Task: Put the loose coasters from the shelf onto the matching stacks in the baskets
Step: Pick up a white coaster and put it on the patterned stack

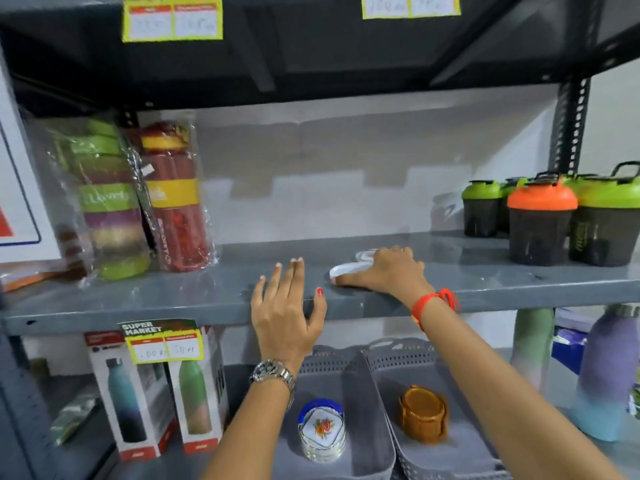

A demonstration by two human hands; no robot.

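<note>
On the grey middle shelf lies a white loose coaster, with a second white one just behind it. My right hand lies flat over the front coaster, thumb along its near edge. Whether it grips the coaster I cannot tell. My left hand hovers open at the shelf's front edge, left of the coasters, holding nothing. Below stand two grey baskets: the left basket holds a stack of white floral coasters, the right basket a stack of brown coasters.
Wrapped bottles and stacked containers stand at the shelf's left. Shaker bottles with green and orange lids stand at its right. Boxed bottles sit left of the baskets, pastel bottles to their right. A dark shelf hangs overhead.
</note>
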